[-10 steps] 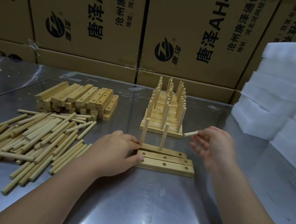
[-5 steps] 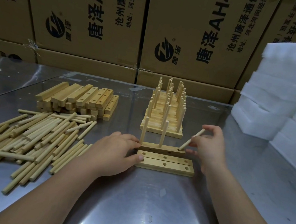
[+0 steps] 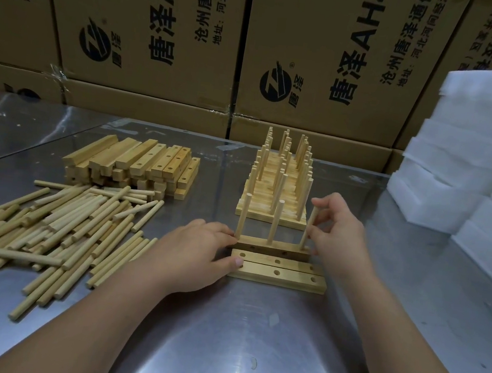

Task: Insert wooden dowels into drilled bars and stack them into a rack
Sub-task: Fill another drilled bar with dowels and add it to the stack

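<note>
While upright in the bar (image 3: 272, 245), dowel (image 3: 309, 228) in pinch of right hand (image 3: 340, 229), left hand (image 3: 192, 253) flat beside, rack (image 3: 254, 214) behind

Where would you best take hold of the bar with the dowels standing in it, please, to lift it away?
By its two short ends, coming in from the left and the right. The doweled bar lies flat with three dowels rising from its top, and two empty bars lie close along its near side, so the ends are probably the freest faces to pinch.
</note>
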